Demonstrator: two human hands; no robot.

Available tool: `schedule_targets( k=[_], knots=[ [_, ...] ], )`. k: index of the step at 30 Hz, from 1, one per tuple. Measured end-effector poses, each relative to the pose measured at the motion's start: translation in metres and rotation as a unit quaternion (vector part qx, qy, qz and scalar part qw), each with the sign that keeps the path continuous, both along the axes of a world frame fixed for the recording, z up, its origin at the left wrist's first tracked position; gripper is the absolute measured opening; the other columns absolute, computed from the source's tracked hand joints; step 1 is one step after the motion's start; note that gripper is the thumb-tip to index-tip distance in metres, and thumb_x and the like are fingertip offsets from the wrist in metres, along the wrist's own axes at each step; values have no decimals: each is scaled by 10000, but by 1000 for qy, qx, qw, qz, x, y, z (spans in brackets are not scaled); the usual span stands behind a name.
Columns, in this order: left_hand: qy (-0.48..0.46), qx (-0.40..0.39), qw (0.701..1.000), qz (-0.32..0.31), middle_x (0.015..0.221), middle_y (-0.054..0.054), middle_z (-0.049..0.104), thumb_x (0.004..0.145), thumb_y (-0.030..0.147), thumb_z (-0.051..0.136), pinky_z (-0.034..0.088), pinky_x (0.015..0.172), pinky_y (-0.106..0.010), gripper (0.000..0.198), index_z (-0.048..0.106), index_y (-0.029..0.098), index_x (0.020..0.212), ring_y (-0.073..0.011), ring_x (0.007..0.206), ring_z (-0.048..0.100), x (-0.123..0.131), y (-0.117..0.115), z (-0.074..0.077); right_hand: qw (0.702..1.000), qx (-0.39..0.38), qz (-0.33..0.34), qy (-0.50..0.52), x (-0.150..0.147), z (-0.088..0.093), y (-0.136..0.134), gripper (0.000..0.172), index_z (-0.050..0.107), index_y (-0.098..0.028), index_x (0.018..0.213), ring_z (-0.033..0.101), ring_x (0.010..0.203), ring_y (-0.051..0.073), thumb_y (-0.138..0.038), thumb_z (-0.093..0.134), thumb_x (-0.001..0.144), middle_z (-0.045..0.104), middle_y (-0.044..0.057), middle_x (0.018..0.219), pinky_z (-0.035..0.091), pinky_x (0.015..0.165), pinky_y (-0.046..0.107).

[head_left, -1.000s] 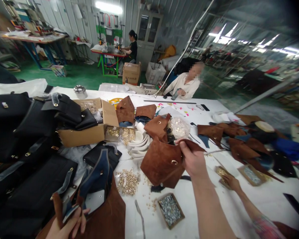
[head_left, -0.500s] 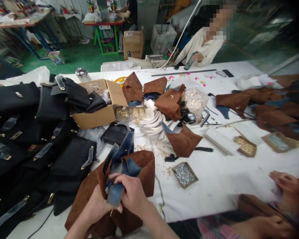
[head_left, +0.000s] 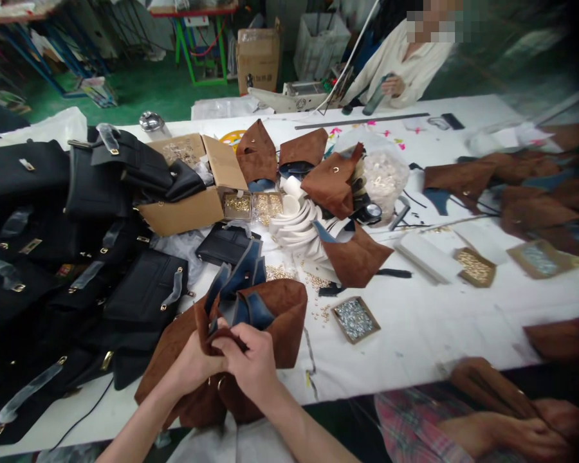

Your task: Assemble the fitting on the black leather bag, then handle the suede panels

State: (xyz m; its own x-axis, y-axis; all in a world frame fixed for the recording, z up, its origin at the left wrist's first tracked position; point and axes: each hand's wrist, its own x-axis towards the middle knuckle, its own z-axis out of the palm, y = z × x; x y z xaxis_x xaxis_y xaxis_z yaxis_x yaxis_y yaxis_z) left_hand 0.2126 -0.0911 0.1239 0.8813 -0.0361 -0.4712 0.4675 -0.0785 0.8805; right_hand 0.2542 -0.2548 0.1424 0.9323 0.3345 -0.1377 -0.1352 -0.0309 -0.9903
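Observation:
A brown suede bag piece (head_left: 280, 315) with blue lining flaps (head_left: 248, 276) lies at the table's near edge, in front of me. My left hand (head_left: 200, 363) is closed around a folded edge of the brown suede. Close beside it, my right hand (head_left: 251, 360) pinches the same fold between thumb and fingers. Small gold rings show on the suede just below my hands. Whether a small part sits between my fingertips is hidden by the fold.
Black handbags (head_left: 145, 283) are piled at the left. A cardboard box (head_left: 183, 218), white curved strips (head_left: 294, 225) and a tray of silver rivets (head_left: 356, 319) lie beyond the suede. At right, a co-worker's hands (head_left: 525, 431) hold brown suede. Another person (head_left: 415, 64) stands across the table.
The blue flap between my hands has been turned away, and brown suede now shows in my fingers. The view has tilted slightly downward. The co-worker's hand at right has moved lower.

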Motion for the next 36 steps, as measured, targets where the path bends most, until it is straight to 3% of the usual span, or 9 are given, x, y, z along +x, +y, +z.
schedule_targets(
  k=[2, 5, 9, 11, 15, 19, 22, 30, 36],
  knots=[
    [-12, 17, 1000, 10, 945, -35, 717, 757, 190, 785, 568, 823, -303, 224, 692, 158, 958, -223, 907, 647, 0, -2, -5, 999, -9, 10, -45, 9, 7, 2, 211, 816, -244, 831, 674, 740, 148, -406, 805, 965, 755, -20, 777, 539, 725, 285],
    [-20, 20, 996, 88, 1055, -70, 771, 825, 261, 786, 577, 968, -356, 254, 743, 152, 1050, -276, 1052, 691, -3, -3, -13, 984, -42, 60, -163, 22, 10, -10, 144, 840, -322, 1085, 714, 1030, 206, -410, 768, 997, 810, 7, 1046, 554, 1006, 387],
    [26, -47, 960, 275, 1319, -130, 763, 865, 392, 858, 542, 1127, -440, 619, 673, 142, 1401, -323, 1255, 697, -10, 5, -25, 947, -204, -155, -192, 24, -22, -56, 597, 644, -307, 1495, 555, 1450, 327, -514, 788, 954, 641, 116, 1537, 402, 1276, 597],
    [61, -94, 938, 328, 1355, -164, 759, 868, 431, 886, 546, 1145, -461, 743, 624, 121, 1489, -327, 1268, 714, -13, 12, -30, 944, -234, -219, -77, 12, -47, -74, 583, 664, -231, 1446, 645, 1347, 335, -562, 739, 972, 706, 156, 1432, 522, 1178, 572],
    [113, -177, 919, 334, 1219, -167, 814, 904, 458, 865, 623, 1061, -429, 681, 665, 88, 1440, -305, 1118, 790, -14, 19, -34, 963, -243, -112, 5, -29, -75, -70, 433, 723, -192, 1319, 769, 1135, 318, -521, 624, 1056, 811, 145, 1207, 639, 955, 451],
    [145, -186, 902, 361, 1062, -132, 846, 936, 386, 822, 687, 949, -415, 526, 716, 92, 1358, -277, 935, 831, -10, 12, -33, 910, -370, -75, -168, -50, -66, -51, 384, 636, -157, 1454, 784, 1029, 291, -261, 544, 1096, 813, 151, 1184, 617, 877, 420],
    [150, -187, 897, 372, 1087, -124, 849, 954, 368, 798, 696, 955, -424, 487, 723, 126, 1369, -278, 953, 837, -11, 2, -33, 886, -385, -68, -252, -44, -54, -56, 421, 591, -161, 1492, 779, 1059, 266, -172, 559, 1072, 785, 140, 1321, 613, 892, 424],
    [129, -179, 888, 404, 1139, -124, 847, 983, 339, 768, 695, 992, -450, 480, 705, 157, 1423, -299, 1016, 835, -16, -9, -23, 885, -334, -116, -302, -31, -50, -81, 242, 665, -179, 1316, 786, 862, 205, -220, 584, 1091, 834, 79, 1122, 567, 726, 370],
    [130, -171, 884, 416, 1115, -148, 848, 989, 358, 761, 686, 1015, -472, 461, 720, 130, 1388, -311, 1031, 835, -11, -18, -19, 881, -324, -94, -331, -35, -56, -76, 290, 668, -164, 1339, 776, 877, 235, -181, 604, 1057, 831, 90, 1135, 538, 737, 407]
  ],
)
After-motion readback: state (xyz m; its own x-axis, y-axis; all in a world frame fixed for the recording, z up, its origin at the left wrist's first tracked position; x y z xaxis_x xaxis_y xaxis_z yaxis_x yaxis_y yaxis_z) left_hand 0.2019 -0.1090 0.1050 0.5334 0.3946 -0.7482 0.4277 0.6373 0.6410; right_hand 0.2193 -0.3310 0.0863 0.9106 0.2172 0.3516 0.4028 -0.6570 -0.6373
